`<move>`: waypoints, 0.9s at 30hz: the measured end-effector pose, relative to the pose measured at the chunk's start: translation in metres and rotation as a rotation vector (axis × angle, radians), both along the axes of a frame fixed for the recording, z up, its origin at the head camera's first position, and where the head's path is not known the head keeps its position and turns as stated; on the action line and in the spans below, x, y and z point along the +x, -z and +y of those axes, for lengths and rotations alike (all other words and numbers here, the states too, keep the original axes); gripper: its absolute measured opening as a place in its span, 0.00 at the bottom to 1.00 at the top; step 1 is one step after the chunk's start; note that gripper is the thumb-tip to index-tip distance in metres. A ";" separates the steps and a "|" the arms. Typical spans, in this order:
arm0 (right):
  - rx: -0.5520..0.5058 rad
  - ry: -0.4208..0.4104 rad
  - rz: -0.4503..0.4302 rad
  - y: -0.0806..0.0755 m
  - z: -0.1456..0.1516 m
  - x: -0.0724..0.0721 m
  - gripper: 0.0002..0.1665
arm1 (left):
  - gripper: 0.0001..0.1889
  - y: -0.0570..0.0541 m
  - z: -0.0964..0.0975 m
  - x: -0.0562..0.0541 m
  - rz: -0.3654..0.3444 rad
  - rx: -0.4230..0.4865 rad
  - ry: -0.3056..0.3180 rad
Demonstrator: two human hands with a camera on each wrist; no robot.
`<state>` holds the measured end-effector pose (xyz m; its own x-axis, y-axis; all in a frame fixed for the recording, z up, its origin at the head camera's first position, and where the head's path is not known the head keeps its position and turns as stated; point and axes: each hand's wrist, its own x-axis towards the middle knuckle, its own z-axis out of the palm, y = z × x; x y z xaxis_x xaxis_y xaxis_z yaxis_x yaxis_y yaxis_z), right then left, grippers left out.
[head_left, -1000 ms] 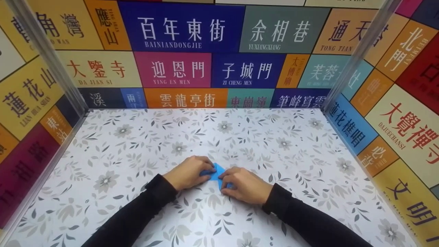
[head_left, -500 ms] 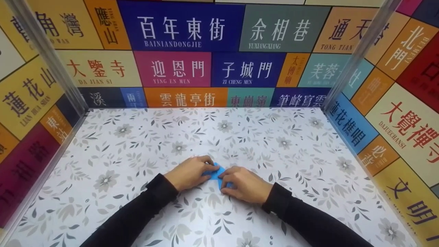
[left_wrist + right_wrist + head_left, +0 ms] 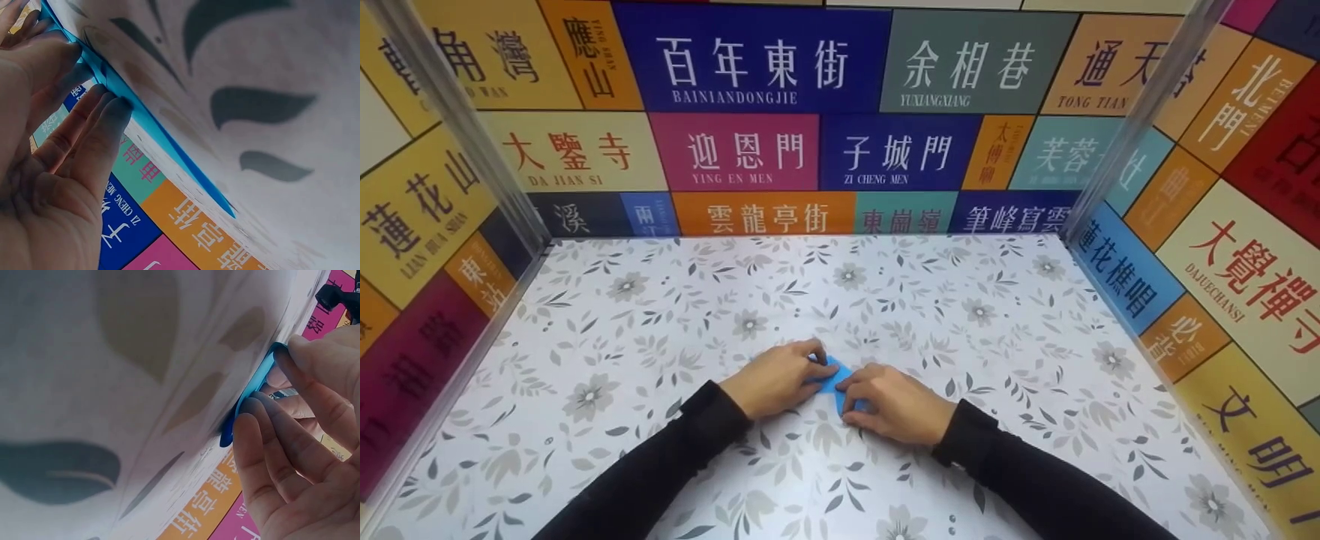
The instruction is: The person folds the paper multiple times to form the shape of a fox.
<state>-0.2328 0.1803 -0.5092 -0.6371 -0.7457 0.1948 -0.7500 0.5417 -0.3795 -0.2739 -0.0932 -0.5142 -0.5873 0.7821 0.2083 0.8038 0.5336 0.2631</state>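
Note:
A small folded piece of blue paper (image 3: 830,385) lies on the patterned tabletop, largely covered by both hands. My left hand (image 3: 780,379) pinches its left part with bent fingers and thumb. In the left wrist view the paper (image 3: 169,147) appears as a thin layered strip with a pointed end, fingertips of my left hand (image 3: 62,152) touching it. My right hand (image 3: 896,405) grips the right part between thumb and fingers. A curled edge of the paper (image 3: 259,377) shows in the right wrist view beside my right hand (image 3: 298,444).
White tabletop (image 3: 675,300) with grey leaves and flowers extends around the hands. Colourful panels with printed characters stand as a back wall (image 3: 742,154) and side walls, with clear corner strips (image 3: 1140,112) where they meet.
My left thumb and fingers have shifted slightly on the paper, the fingers bending up a little more. My right hand keeps its place and grip.

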 end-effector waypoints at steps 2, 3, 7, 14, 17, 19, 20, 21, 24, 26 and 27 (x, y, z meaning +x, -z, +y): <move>0.001 0.000 0.000 0.000 0.000 0.000 0.03 | 0.19 0.000 0.000 0.000 0.000 0.003 0.001; 0.000 0.000 -0.001 -0.001 0.000 0.000 0.04 | 0.19 0.000 0.000 -0.001 -0.004 0.003 0.000; -0.002 -0.001 -0.006 -0.001 -0.001 0.000 0.04 | 0.19 -0.001 0.000 0.000 -0.015 -0.002 -0.008; -0.010 -0.012 -0.011 -0.001 -0.001 0.000 0.04 | 0.19 0.001 0.001 0.001 0.008 -0.011 -0.007; -0.018 -0.017 -0.005 0.000 0.000 -0.001 0.03 | 0.18 0.000 0.001 0.002 -0.001 0.002 -0.002; -0.024 -0.022 -0.001 0.001 0.000 -0.001 0.04 | 0.18 0.000 0.001 0.002 -0.004 0.007 0.003; -0.026 -0.024 0.000 0.001 0.000 -0.001 0.04 | 0.18 0.000 0.001 0.002 -0.012 0.009 0.003; -0.028 -0.026 -0.002 0.002 0.000 -0.001 0.04 | 0.18 0.000 0.001 0.002 -0.015 0.008 0.002; -0.028 -0.029 -0.012 0.002 0.000 -0.002 0.04 | 0.19 0.000 0.000 0.002 -0.015 -0.009 -0.004; -0.027 -0.031 -0.023 0.001 0.001 -0.002 0.04 | 0.19 0.000 0.000 0.003 -0.032 -0.019 -0.017; -0.026 -0.032 -0.028 0.001 0.001 -0.002 0.05 | 0.20 -0.001 0.000 0.003 -0.036 -0.023 -0.022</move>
<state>-0.2348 0.1816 -0.5098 -0.6183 -0.7608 0.1971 -0.7559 0.5071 -0.4141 -0.2714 -0.0929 -0.5135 -0.6111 0.7732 0.1692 0.7822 0.5571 0.2789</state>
